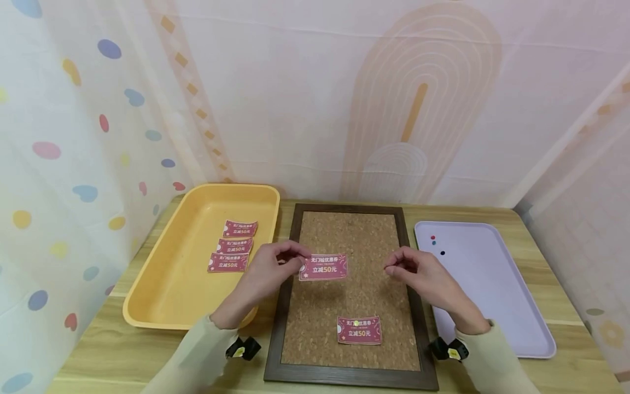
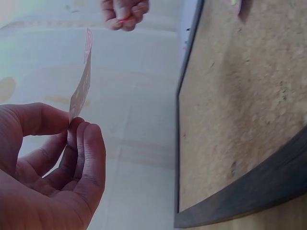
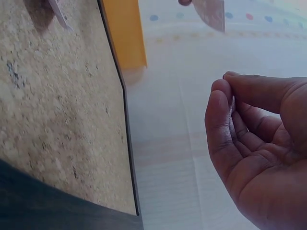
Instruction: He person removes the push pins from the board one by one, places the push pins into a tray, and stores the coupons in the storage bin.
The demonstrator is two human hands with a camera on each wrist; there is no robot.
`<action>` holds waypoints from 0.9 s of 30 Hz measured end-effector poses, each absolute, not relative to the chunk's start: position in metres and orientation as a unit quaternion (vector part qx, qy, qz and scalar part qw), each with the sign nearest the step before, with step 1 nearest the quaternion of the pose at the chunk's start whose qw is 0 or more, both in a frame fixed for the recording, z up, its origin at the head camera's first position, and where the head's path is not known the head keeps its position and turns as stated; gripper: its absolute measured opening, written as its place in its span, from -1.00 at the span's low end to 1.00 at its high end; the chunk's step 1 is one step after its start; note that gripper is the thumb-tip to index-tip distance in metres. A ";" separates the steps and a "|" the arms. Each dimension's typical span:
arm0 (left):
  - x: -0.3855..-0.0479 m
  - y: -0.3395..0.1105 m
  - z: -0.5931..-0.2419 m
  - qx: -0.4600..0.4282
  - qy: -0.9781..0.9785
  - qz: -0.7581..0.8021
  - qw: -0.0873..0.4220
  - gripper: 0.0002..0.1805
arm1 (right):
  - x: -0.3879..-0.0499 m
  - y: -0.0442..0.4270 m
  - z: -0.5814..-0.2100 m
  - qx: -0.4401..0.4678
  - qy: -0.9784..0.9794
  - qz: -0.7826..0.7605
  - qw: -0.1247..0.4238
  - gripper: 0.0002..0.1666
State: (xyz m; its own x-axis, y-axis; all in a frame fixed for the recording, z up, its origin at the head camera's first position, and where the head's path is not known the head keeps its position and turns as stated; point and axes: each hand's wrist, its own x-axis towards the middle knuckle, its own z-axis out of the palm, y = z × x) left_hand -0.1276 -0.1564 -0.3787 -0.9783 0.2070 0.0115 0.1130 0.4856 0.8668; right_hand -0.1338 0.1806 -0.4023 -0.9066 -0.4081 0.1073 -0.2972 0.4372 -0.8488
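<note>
My left hand (image 1: 269, 269) pinches a pink paper coupon (image 1: 325, 267) by its left edge, above the corkboard (image 1: 374, 235). In the left wrist view the coupon (image 2: 81, 91) shows nearly edge-on between thumb and fingers. My right hand (image 1: 427, 274) is over the board's right side, thumb and fingertips together. A small pinkish-red push pin (image 2: 125, 20) shows at those fingertips in the left wrist view; the fingers mostly hide it. Lower on the board lies another coupon (image 1: 359, 334) with a yellow push pin (image 1: 356, 323) at its upper middle.
Left of the board stands a yellow tray (image 1: 162, 295) holding three coupons (image 1: 228, 262). To the right, a lilac tray (image 1: 502, 295) holds a red pin (image 1: 433, 237), a teal pin (image 1: 434, 243) and a black pin (image 1: 442, 253). A patterned curtain (image 1: 295, 109) hangs behind the wooden table.
</note>
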 end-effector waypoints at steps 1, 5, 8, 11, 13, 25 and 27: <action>-0.127 -0.159 -0.377 0.090 0.860 0.500 0.044 -0.84 | -0.134 0.182 -0.402 -0.207 0.845 -0.489 0.055 -0.94; -0.124 -0.167 -0.373 0.075 0.855 0.511 0.040 -0.84 | -0.133 0.187 -0.401 -0.200 0.843 -0.497 0.051 -0.95; -0.122 -0.173 -0.370 0.063 0.850 0.522 0.043 -0.84 | -0.133 0.191 -0.399 -0.192 0.839 -0.506 0.048 -0.95; -0.121 -0.182 -0.366 0.054 0.844 0.533 0.040 -0.82 | -0.134 0.197 -0.398 -0.186 0.840 -0.508 0.042 -0.94; -0.121 -0.188 -0.364 0.051 0.839 0.541 0.032 -0.81 | -0.134 0.200 -0.397 -0.182 0.843 -0.505 0.036 -0.94; -0.118 -0.225 -0.350 0.017 0.832 0.555 -0.011 -0.77 | -0.136 0.228 -0.397 -0.161 0.842 -0.515 -0.011 -0.91; -0.118 -0.230 -0.350 0.018 0.826 0.564 -0.012 -0.76 | -0.136 0.233 -0.397 -0.156 0.842 -0.516 -0.016 -0.91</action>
